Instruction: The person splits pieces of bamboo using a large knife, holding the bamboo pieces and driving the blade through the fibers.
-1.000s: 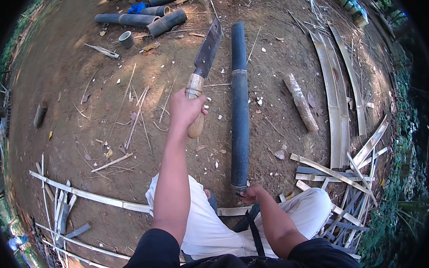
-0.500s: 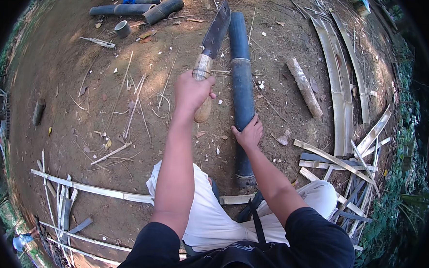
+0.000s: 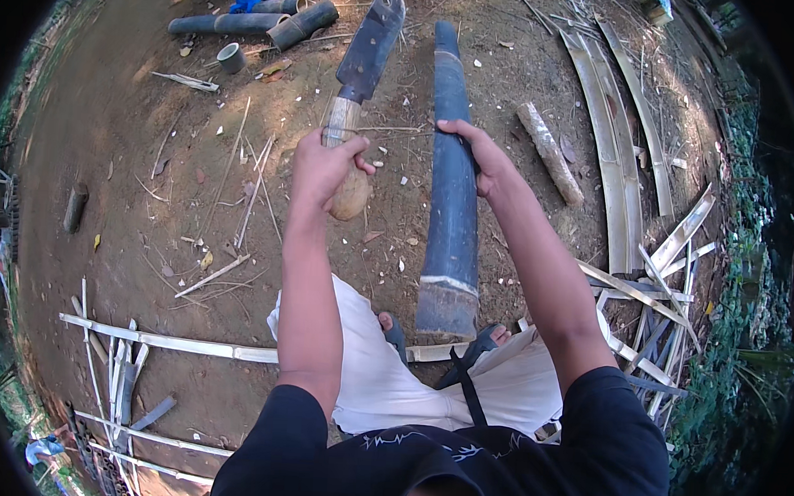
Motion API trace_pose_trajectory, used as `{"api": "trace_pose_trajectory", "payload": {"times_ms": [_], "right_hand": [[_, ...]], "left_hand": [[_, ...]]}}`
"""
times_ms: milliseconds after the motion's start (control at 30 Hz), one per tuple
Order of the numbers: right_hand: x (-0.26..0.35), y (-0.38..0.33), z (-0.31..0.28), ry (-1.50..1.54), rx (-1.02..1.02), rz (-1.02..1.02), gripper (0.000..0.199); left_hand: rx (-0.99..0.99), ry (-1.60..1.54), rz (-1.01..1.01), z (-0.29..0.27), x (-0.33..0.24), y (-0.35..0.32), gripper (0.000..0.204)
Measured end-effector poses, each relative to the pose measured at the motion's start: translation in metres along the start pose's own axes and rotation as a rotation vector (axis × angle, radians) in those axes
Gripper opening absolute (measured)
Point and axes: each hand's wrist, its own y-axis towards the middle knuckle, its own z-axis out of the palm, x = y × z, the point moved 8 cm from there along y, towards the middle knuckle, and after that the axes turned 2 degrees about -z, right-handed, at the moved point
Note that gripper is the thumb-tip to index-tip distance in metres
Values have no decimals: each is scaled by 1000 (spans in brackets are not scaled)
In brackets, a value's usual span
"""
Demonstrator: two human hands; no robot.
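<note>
- Bamboo (image 3: 452, 224): in front of lap, near end toward feet, long axis running away, far end slightly left.
- Left hand (image 3: 322, 168): closed round knife (image 3: 368, 53) handle; blade points away, clear of bamboo.
- Right hand (image 3: 483, 154): clamped on bamboo's farther half.
- Step: likely positioning bamboo; next move calls for firm right grip, blade kept off.
- Far: cut pieces (image 3: 222, 25), left.

The bamboo (image 3: 452, 224) is blue-grey with a whitish band (image 3: 449, 283), the knife (image 3: 359, 83) has a dark grey blade (image 3: 372, 45) and a tan handle (image 3: 350, 198), the shirt (image 3: 305, 463) is black with white zigzag lines, the trousers (image 3: 371, 363) off-white, the log (image 3: 550, 155) mottled pale brown and the soil (image 3: 119, 153) brown.
</note>
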Motion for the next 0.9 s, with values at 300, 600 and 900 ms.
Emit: {"api": "trace_pose_trajectory", "payload": {"times_ms": [300,600,900], "right_hand": [[171,-103,131,925,188,-209,38],[187,-136,136,1165,281,-61,39],[189,-159,61,1404,189,-101,24]], "left_hand": [[-186,-115,370,-69,-176,-130,18],[-306,261,909,-104,-399,-234,25],[-119,744,1132,4,-454,-225,27]]}}
